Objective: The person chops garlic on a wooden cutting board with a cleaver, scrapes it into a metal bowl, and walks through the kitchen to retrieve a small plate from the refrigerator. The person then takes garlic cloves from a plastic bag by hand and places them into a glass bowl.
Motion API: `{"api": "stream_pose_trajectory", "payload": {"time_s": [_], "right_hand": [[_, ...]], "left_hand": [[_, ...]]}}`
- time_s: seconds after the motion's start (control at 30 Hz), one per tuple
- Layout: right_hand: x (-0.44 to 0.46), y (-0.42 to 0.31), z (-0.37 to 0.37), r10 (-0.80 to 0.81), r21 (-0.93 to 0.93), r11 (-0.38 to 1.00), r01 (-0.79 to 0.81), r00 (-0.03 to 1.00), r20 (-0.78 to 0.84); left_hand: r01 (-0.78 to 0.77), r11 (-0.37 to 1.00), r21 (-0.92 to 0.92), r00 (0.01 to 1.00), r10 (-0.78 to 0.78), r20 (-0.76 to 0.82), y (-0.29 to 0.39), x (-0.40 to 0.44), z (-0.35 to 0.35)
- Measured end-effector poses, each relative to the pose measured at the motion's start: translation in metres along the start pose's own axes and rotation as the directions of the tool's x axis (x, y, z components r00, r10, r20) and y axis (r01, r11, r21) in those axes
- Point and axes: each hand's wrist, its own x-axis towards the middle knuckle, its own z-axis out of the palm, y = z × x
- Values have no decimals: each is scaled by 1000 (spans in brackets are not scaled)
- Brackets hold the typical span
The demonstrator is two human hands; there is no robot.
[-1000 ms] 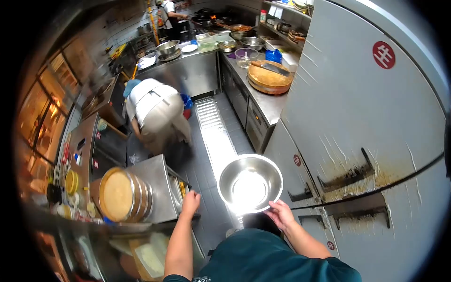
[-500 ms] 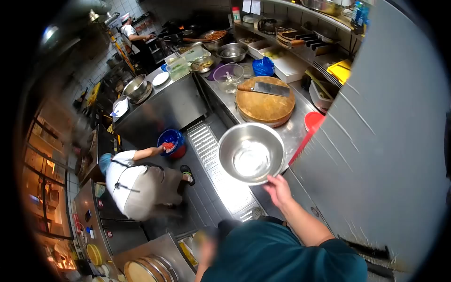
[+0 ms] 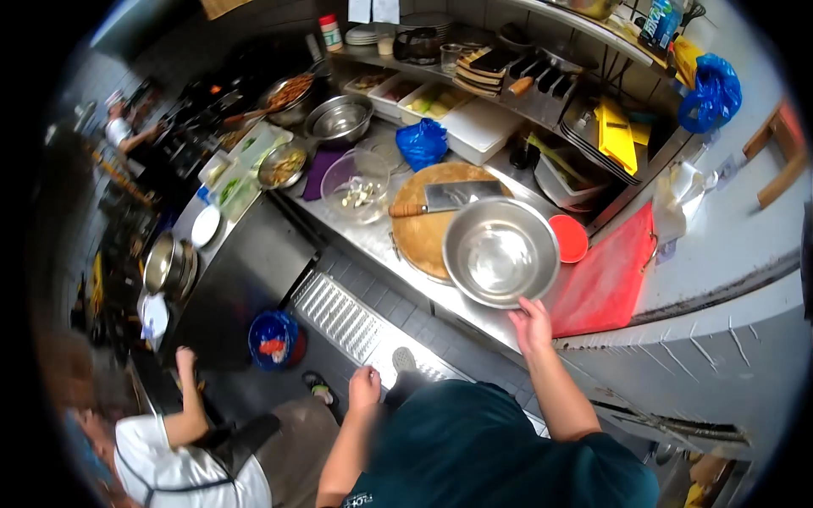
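My right hand [image 3: 532,326] grips the near rim of a stainless steel mixing bowl [image 3: 501,254]. The bowl looks empty and is tipped toward me in front of the worktop, covering part of a round wooden chopping board [image 3: 415,237]. A cleaver [image 3: 461,195] with a wooden handle lies flat on that board. Low in front of my body, my left hand [image 3: 366,387] is closed, with nothing visible in it, above the floor grate. To the right of the bowl are a red round lid [image 3: 568,239] and a red cutting board [image 3: 605,284] leaning at the wall.
On the counter stand a clear bowl [image 3: 356,186] with pale pieces, a blue plastic bag [image 3: 421,144] and a steel bowl [image 3: 339,118]. A co-worker [image 3: 190,457] bends at the left, near a blue-lined bucket [image 3: 275,340]. Another person [image 3: 127,127] stands at the stove.
The view has turned right and come nearer the counter. My right hand has carried the bowl to the chopping board's edge. My left hand has come forward. The co-worker's hand has left the bucket.
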Motion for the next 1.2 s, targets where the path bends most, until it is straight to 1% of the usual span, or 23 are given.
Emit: {"api": "stream_pose_trajectory", "payload": {"time_s": [0.03, 0.07, 0.13, 0.2, 0.27, 0.37, 0.47, 0.5, 0.57, 0.6, 0.67, 0.73, 0.77, 0.87, 0.9, 0.97, 1.0, 1.03, 1.07, 1.1, 1.2], "right_hand": [[-8, -1, -1, -13, -3, 1000, 13, 998, -58], [-16, 0, -6, -37, 5, 999, 37, 997, -73], [-36, 5, -7, -83, 23, 996, 86, 991, -104], [-59, 8, -5, -115, 34, 992, 121, 984, -133], [-81, 13, 3, -143, 71, 985, 158, 972, -185], [-90, 16, 22, -170, 133, 970, 204, 957, -235], [-90, 15, 40, -188, 160, 959, 234, 947, -261], [-85, 13, 46, -195, 169, 955, 245, 944, -266], [-67, 10, 47, -201, 185, 950, 251, 946, -253], [-58, 10, 44, -196, 194, 949, 247, 949, -246], [-40, 9, 37, -188, 211, 946, 245, 948, -256], [-20, 8, 33, -164, 217, 949, 228, 947, -275], [-9, 10, 24, -141, 189, 962, 196, 952, -273], [9, -2, 35, -129, 190, 964, 188, 950, -286], [13, -2, 35, -139, 192, 961, 199, 948, -286], [21, -3, 38, -121, 165, 970, 177, 945, -303], [23, -2, 40, -113, 150, 974, 168, 941, -319], [26, 0, 41, -109, 144, 976, 161, 942, -317], [32, 4, 42, -108, 136, 978, 158, 942, -318], [37, 8, 44, -107, 127, 980, 154, 942, -318], [53, 16, 64, -102, 139, 978, 156, 938, -332]], "left_hand": [[-143, 989, 37, 990, 142, 13, 17, 41, -14], [-282, 957, 68, 959, 281, 30, 39, 83, -25], [-550, 828, 111, 833, 553, 3, 71, 161, -31], [-650, 747, 141, 758, 650, 49, 118, 225, -34], [-701, 697, 153, 709, 704, 42, 158, 276, -24], [-753, 630, 190, 650, 757, 67, 191, 336, 16], [-727, 559, 399, 653, 742, 152, 206, 363, 44], [-718, 508, 475, 633, 761, 142, 202, 371, 55], [-720, 545, 429, 685, 655, 319, 208, 381, 51], [-720, 558, 412, 694, 593, 410, 212, 385, 45], [-817, 491, 301, 574, 656, 490, 214, 386, 33], [-817, 533, 221, 541, 576, 612, 228, 377, 11], [-806, 560, 189, 523, 526, 671, 228, 374, 5], [-821, 562, 102, 516, 652, 556, 214, 380, 2], [-801, 588, 112, 546, 640, 541, 216, 383, 4], [-764, 620, 177, 624, 642, 445, 228, 400, 17], [-745, 637, 201, 656, 641, 398, 240, 408, 24], [-733, 660, 167, 670, 656, 347, 260, 421, 32], [-746, 649, 152, 661, 694, 286, 279, 436, 44], [-732, 665, 144, 673, 675, 304, 301, 452, 53], [-725, 674, 141, 688, 696, 207, 352, 502, 95]]}}
